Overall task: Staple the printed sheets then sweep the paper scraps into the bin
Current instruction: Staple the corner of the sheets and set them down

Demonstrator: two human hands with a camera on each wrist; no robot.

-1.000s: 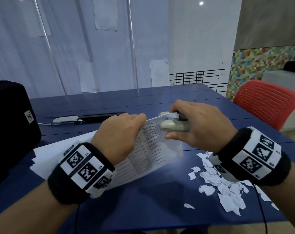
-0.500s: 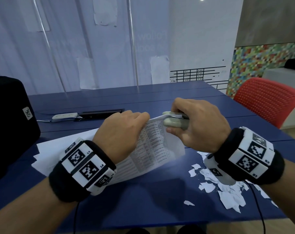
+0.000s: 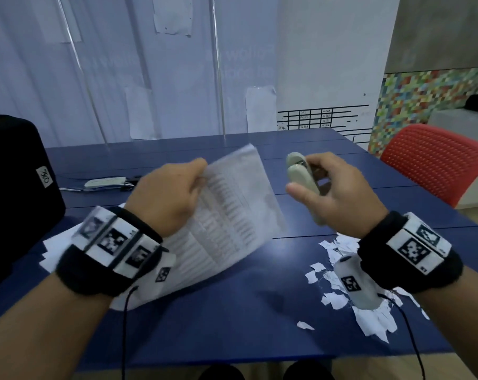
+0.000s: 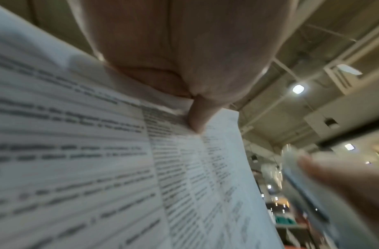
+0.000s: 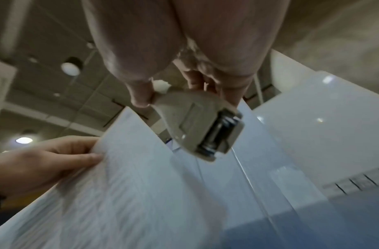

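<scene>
Your left hand (image 3: 168, 198) pinches the printed sheets (image 3: 232, 215) near their upper left corner, thumb on the printed face and fingers curled behind, so the bundle hangs tilted above the blue worktop (image 3: 232, 325) with its lower end over the pile of loose white paper (image 3: 57, 248) at your left. The print on the sheets is motion-blurred; in the left wrist view you can make out columns of text but not read them, and your thumb (image 4: 197, 118) presses on the page there.

Your right hand (image 3: 333, 193) is wrapped around a grey stapler (image 3: 300, 176), nose pointing up and away from you, thumb along its near side and fingers curled over the far side. The stapler is held just beside the right edge of the sheets, apart from them. In the right wrist view its metal hinge end (image 5: 218, 134) faces the camera.

The torn paper scraps (image 3: 363, 297) lie scattered on the worktop under and around your right wrist, with one stray scrap (image 3: 305, 325) nearer the front edge.

A black bag (image 3: 16, 187) stands at the far left, a white power strip (image 3: 105, 182) lies behind your left hand, and a red chair (image 3: 435, 160) sits at the right.
</scene>
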